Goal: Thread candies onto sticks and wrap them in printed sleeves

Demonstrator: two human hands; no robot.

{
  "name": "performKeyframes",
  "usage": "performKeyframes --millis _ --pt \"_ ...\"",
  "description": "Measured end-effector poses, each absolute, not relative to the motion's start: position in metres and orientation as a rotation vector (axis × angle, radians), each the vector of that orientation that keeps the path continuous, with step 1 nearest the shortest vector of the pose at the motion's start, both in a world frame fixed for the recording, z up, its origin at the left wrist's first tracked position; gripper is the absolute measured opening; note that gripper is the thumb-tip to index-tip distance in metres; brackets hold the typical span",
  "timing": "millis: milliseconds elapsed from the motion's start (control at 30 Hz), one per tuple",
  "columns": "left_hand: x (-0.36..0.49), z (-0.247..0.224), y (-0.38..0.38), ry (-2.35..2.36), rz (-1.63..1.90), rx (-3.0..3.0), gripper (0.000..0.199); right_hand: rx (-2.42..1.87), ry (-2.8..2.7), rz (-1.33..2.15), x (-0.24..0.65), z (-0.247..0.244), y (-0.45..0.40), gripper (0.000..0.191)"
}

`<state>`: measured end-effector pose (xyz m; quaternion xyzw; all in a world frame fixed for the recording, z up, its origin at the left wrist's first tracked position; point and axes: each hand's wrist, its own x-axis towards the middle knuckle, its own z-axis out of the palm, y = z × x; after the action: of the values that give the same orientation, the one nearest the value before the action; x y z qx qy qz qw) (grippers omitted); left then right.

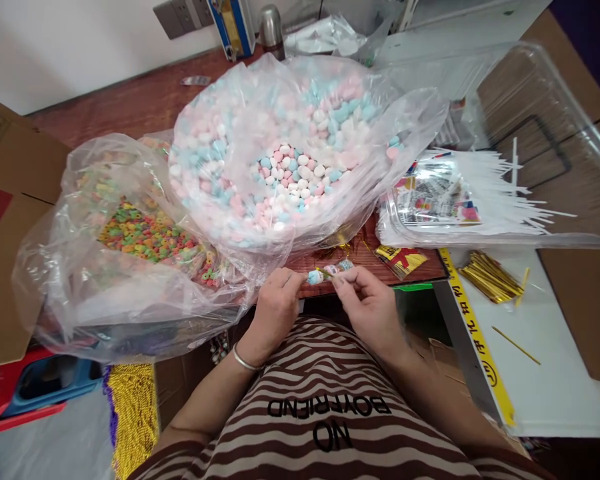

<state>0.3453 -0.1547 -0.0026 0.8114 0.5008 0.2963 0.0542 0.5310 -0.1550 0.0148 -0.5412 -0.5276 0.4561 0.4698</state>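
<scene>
My left hand (279,303) is closed, pinching one end of a narrow clear wrapper of candies (315,276) at the table's front edge. Blue, white and pink pieces show through the wrapper, bunched in sections along its length. My right hand (373,310) is closed too, thumb and fingers pinching a gold twist tie (324,272) that crosses the wrapper between two sections. Just behind the hands stands a big clear plastic bag (410,127) with pink, blue and white candies (300,173) in its opening. The ends inside my fingertips are hidden.
Left is a clear bag of colourful ring-shaped pieces (150,230). White sticks (505,193) lie under a transparent plastic lid (550,73) at right. A bundle of gold twist ties (493,275) and one loose tie (516,345) lie on the white surface. A steel flask (271,30) stands behind.
</scene>
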Motion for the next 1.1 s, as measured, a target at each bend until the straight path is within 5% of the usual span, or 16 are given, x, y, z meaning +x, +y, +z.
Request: performKeyframes --millis 333,500,700,1100 --pt "0.352 0.004 -0.152 1.622 1.234 2.093 0.020 -1.299 -1.228 1.168 0.500 -0.002 -0.160 0.022" --pt "0.359 0.011 -0.147 1.488 1.271 1.279 0.007 -1.271 -1.153 1.271 0.497 -0.006 -0.157 0.024" --pt "0.373 0.006 -0.138 0.950 1.137 0.337 0.033 -1.192 -1.160 1.324 0.496 -0.018 -0.135 0.026" --pt "0.371 0.002 -0.137 1.081 1.291 0.534 0.032 -1.118 -1.167 1.535 0.502 0.003 -0.130 0.030"
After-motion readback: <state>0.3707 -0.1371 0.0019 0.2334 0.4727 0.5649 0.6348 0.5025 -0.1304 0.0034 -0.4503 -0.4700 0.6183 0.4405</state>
